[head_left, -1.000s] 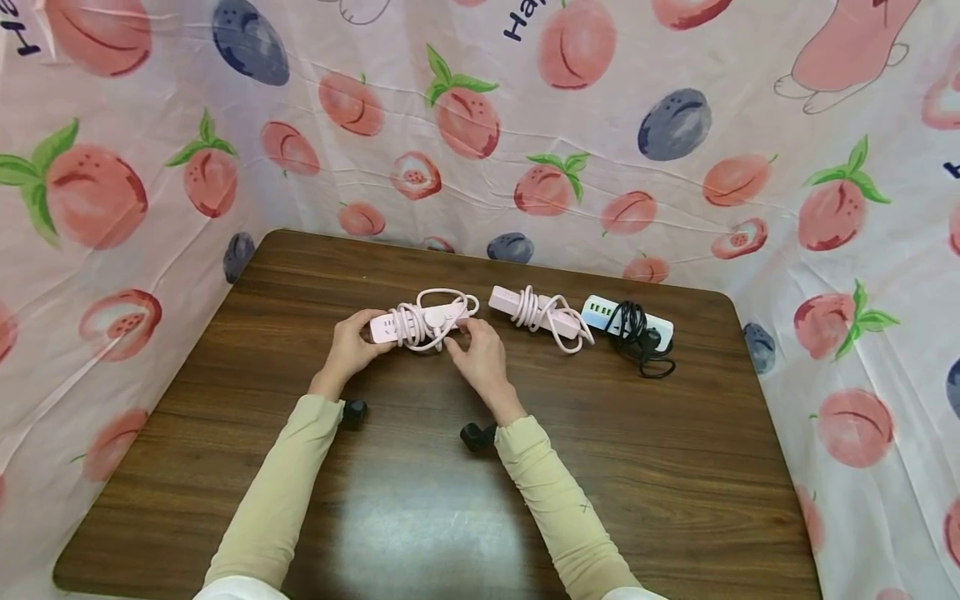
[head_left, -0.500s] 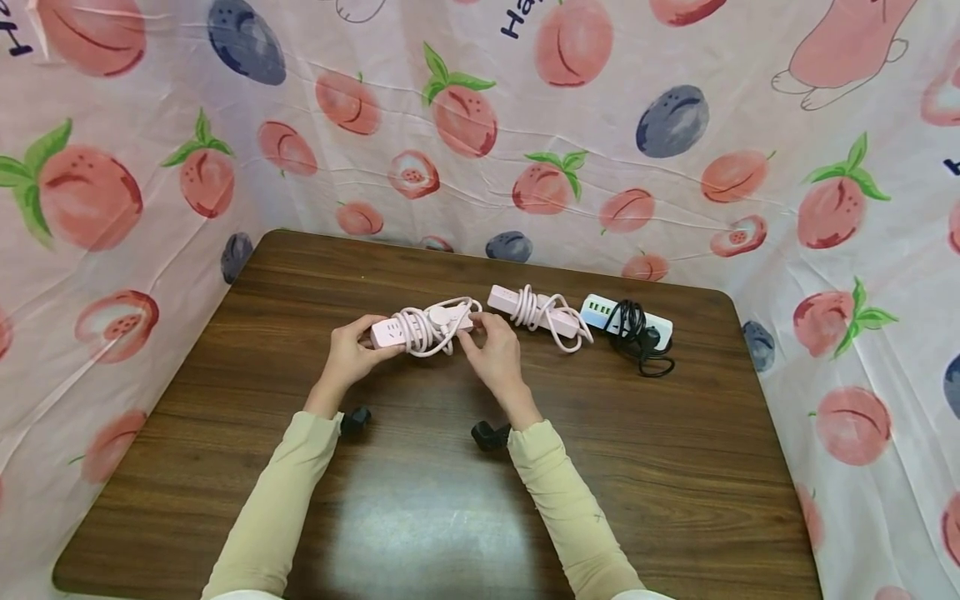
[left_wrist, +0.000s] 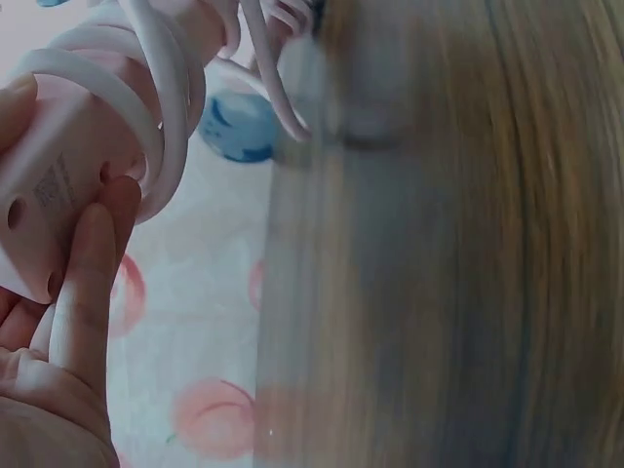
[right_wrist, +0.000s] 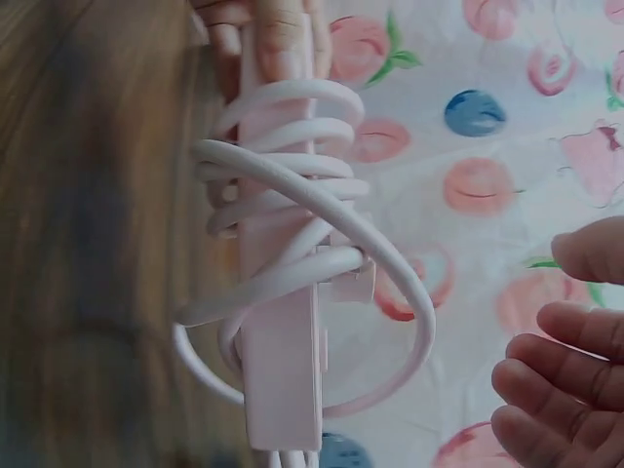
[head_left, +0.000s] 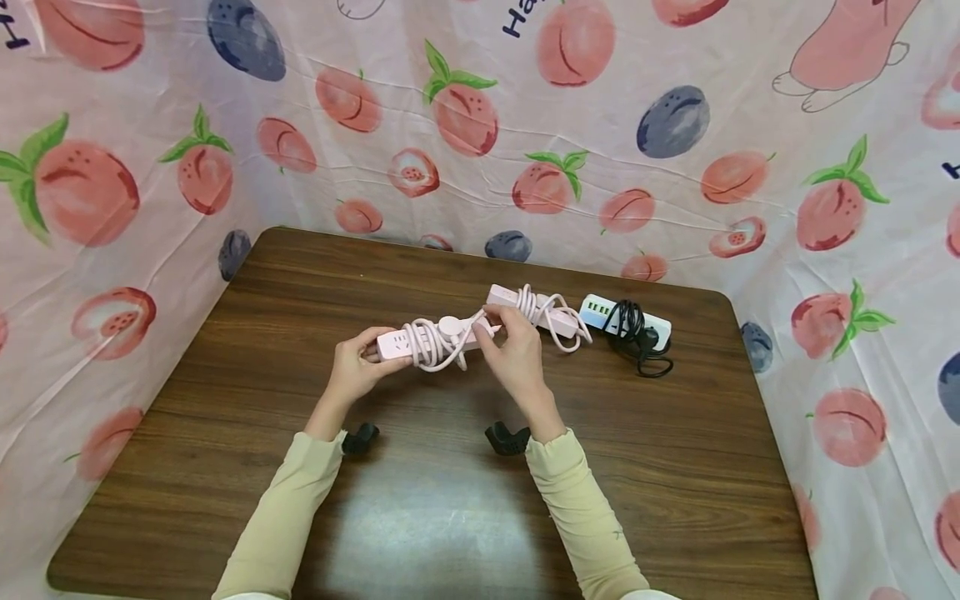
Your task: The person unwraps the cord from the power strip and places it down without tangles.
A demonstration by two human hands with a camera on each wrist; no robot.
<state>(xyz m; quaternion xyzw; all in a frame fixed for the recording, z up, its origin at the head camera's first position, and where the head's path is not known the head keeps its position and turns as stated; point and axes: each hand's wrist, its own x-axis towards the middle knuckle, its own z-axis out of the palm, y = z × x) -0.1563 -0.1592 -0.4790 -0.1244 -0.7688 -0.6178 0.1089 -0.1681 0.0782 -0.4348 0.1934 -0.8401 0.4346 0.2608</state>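
Observation:
A pink power strip (head_left: pixel 393 344), wrapped in its own pale cord (head_left: pixel 427 343), is held up at the middle of the table. My left hand (head_left: pixel 352 367) grips its left end, thumb on the near side. In the left wrist view, fingers (left_wrist: pixel 88 283) curl against the casing, where round holes and a small printed label show. My right hand (head_left: pixel 517 354) is at the strip's right end. Seen from the right wrist, that hand (right_wrist: pixel 565 370) has its thumb and fingers spread apart, beside the cord loops with a gap between.
Behind my right hand lies a second pink power strip (head_left: pixel 504 295) with its cord wound round it. Farther right is a white and blue power strip (head_left: pixel 597 310) with a black cord (head_left: pixel 633 321). A fruit-print cloth (head_left: pixel 450 192) hangs along the back of the brown table (head_left: pixel 652 467).
The wrapped power strip has risen and come toward me and slightly right, along with my left hand. My right hand has shifted right and nearer.

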